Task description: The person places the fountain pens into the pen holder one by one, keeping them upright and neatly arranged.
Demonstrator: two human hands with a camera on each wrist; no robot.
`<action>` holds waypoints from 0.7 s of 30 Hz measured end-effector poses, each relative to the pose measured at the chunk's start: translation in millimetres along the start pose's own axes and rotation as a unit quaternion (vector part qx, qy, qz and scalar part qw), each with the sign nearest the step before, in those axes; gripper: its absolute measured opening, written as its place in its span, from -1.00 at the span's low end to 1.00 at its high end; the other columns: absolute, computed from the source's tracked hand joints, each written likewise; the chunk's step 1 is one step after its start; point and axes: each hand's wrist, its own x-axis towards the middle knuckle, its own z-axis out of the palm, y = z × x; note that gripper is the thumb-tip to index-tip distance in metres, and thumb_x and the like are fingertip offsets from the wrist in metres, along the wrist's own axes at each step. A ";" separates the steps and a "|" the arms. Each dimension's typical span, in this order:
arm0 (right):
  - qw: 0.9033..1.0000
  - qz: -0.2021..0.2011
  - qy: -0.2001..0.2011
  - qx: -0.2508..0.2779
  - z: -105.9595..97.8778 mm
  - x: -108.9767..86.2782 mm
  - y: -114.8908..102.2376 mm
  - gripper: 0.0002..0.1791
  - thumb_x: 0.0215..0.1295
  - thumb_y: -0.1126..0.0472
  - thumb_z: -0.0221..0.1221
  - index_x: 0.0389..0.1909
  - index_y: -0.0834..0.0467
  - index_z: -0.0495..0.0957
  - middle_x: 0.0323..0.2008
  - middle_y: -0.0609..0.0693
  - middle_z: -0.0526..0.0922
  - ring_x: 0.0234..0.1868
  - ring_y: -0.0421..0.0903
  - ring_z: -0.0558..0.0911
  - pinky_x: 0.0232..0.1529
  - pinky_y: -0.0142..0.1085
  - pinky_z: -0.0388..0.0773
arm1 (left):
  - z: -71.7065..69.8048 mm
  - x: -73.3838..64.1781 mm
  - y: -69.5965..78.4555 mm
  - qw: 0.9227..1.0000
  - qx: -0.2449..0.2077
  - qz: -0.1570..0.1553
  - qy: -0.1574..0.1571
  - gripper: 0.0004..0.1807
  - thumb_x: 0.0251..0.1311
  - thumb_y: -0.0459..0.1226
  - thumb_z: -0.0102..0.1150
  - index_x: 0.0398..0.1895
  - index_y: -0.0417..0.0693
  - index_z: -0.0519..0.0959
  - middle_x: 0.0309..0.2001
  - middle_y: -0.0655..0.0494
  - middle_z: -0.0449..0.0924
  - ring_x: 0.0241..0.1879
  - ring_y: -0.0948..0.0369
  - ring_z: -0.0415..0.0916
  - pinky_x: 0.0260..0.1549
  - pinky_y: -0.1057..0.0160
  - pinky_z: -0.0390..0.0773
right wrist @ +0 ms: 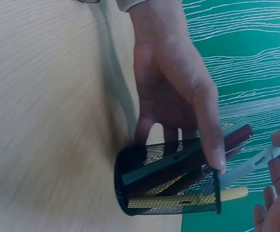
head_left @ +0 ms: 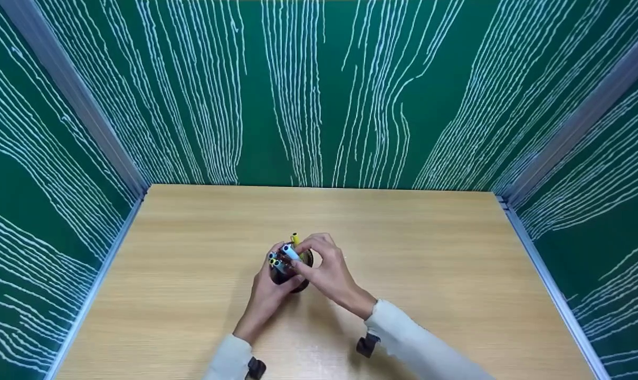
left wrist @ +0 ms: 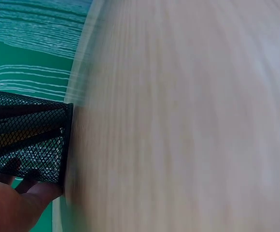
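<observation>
A black mesh pen holder [right wrist: 217,203] stands on the table, several pens inside it. My left hand [head_left: 266,298] grips its side, with the thumb near the rim in the right wrist view. From the right, my right hand [head_left: 334,272] pinches the upper end of a light blue pen [right wrist: 248,166] between thumb and fingers. That pen's lower part is still within the holder. A yellow pen [right wrist: 234,193] and a dark red pen [right wrist: 239,137] stick out of the mouth beside it. In the left wrist view, the left fingers [left wrist: 38,193] lie along the mesh near its base.
The light wooden table [head_left: 429,237] extends around both hands. Green panels [head_left: 340,95] with wavy white lines enclose it at the back and both sides, with grey posts [head_left: 81,100] at the corners. Black wrist devices [head_left: 368,344] sit at the sleeves.
</observation>
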 end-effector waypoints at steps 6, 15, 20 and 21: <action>1.000 0.007 -0.011 0.002 3.8 -6.3 15.4 -0.74 0.27 0.40 0.51 -0.14 0.01 0.78 -0.12 -0.19 0.77 0.14 -0.07 0.55 0.28 -0.10 0.51 | 0.3 0.3 -0.3 1.000 0.000 0.001 -0.002 -0.03 0.18 -0.07 0.64 0.66 0.19 0.37 0.47 -0.03 0.58 0.41 -0.04 0.53 0.44 -0.20 0.38; 1.000 0.023 -0.017 -0.003 7.1 -10.4 25.7 -0.75 0.25 0.40 0.51 -0.13 0.05 0.80 -0.13 -0.13 0.79 0.14 -0.07 0.55 0.27 -0.09 0.50 | 0.9 -0.1 -3.9 1.000 -0.011 0.005 -0.007 -0.04 0.22 -0.09 0.63 0.67 0.15 0.36 0.50 -0.06 0.54 0.46 -0.08 0.49 0.47 -0.24 0.34; 1.000 0.023 -0.015 -0.011 7.0 -10.0 28.2 -0.75 0.25 0.40 0.52 -0.12 0.06 0.80 -0.12 -0.02 0.80 0.13 -0.07 0.55 0.26 -0.08 0.51 | 0.6 0.5 -3.5 1.000 -0.007 -0.002 -0.008 -0.04 0.24 -0.10 0.62 0.68 0.16 0.35 0.52 -0.07 0.52 0.48 -0.07 0.47 0.50 -0.23 0.33; 1.000 0.022 -0.014 -0.013 6.9 -9.9 28.7 -0.75 0.24 0.40 0.52 -0.12 0.05 0.80 -0.12 -0.03 0.80 0.13 -0.07 0.55 0.26 -0.07 0.50 | 0.5 0.7 -3.6 1.000 -0.009 -0.002 -0.009 -0.04 0.25 -0.10 0.62 0.68 0.16 0.34 0.52 -0.08 0.52 0.48 -0.07 0.46 0.50 -0.23 0.33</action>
